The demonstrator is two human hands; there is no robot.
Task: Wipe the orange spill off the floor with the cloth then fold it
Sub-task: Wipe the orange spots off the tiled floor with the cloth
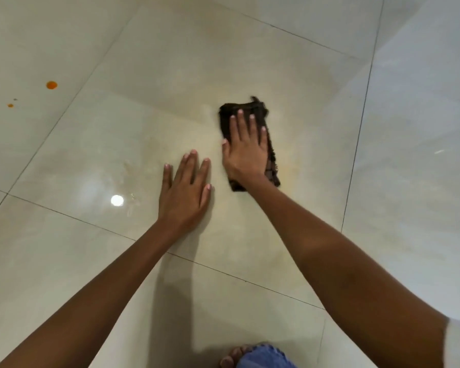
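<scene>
Your right hand (246,150) lies flat on the dark cloth (250,107), fingers straight and slightly spread, pressing it against the pale tiled floor (383,155). The cloth is folded into a long narrow strip that runs from beyond your fingertips back under your wrist, with a frayed corner sticking out at its far end. Your left hand (186,189) rests palm down on the bare tile just beside the cloth, fingers straight and close together, holding nothing. The tile around both hands carries a faint yellowish smear. Well away to the far left, two orange drops sit on another tile: a larger orange drop (51,85) and a smaller orange spot (10,105) nearer to you. A bright ceiling-light reflection (117,200) shines on the floor left of your left hand. At the bottom edge, your toes (233,355) and a blue denim hem (263,357) show.
</scene>
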